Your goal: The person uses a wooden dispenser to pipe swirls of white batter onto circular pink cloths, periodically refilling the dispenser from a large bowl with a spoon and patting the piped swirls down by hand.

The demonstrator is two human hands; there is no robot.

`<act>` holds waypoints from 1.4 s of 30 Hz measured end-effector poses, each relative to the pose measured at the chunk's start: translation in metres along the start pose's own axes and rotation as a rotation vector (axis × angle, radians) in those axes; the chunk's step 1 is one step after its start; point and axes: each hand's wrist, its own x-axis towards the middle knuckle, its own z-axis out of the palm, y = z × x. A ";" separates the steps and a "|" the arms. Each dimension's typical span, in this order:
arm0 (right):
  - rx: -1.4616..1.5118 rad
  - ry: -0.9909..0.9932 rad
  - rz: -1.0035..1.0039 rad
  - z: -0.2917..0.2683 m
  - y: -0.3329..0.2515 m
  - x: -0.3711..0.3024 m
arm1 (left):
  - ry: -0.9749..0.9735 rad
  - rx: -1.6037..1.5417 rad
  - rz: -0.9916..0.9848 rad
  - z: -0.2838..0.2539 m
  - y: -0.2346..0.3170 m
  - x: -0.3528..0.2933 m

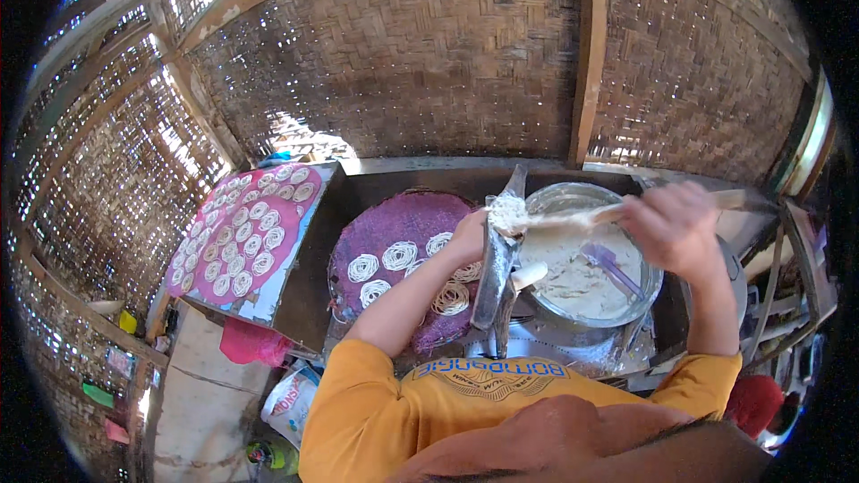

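My left hand [467,240] grips a long wooden press [495,277] near its upper end; the fingertips are partly hidden. A lump of pale dough [508,214] sits on top of the press. My right hand [671,228], slightly blurred, is closed around a wooden paddle [577,216], whose dough-smeared end reaches the lump. Below the paddle stands a round metal basin [658,291] of pale, thick dough [582,282], with a purple spatula [616,268] lying in it. Left of the press, a round purple woven tray [385,224] carries several coiled dough nests [400,256], partly covered by my left forearm.
Further left, two pink round mats [242,215] full of dough coils lie on a box-like stand [309,259]. Beneath it are a pink cloth or bag [250,343] and a white printed bucket [291,402]. A woven bamboo wall [403,63] with a wooden post [588,58] rises behind.
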 end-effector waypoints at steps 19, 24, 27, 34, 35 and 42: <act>0.070 -0.123 -0.126 0.053 -0.022 0.007 | -0.074 0.201 -0.066 0.017 0.027 0.011; 0.106 -0.063 0.352 0.024 0.015 -0.021 | 0.023 -0.016 -0.131 0.000 -0.015 0.015; 0.126 -0.032 0.434 0.053 0.014 -0.027 | 0.053 -0.145 -0.041 0.011 -0.010 0.016; 0.404 -0.213 0.366 0.048 0.016 -0.032 | 0.093 -0.291 -0.035 0.021 -0.051 0.023; 0.407 -0.213 0.370 0.045 0.018 -0.029 | 0.117 -0.058 0.047 0.021 -0.047 0.021; 0.349 -0.566 0.316 0.025 0.030 0.002 | 0.138 0.040 -0.008 0.015 0.024 0.003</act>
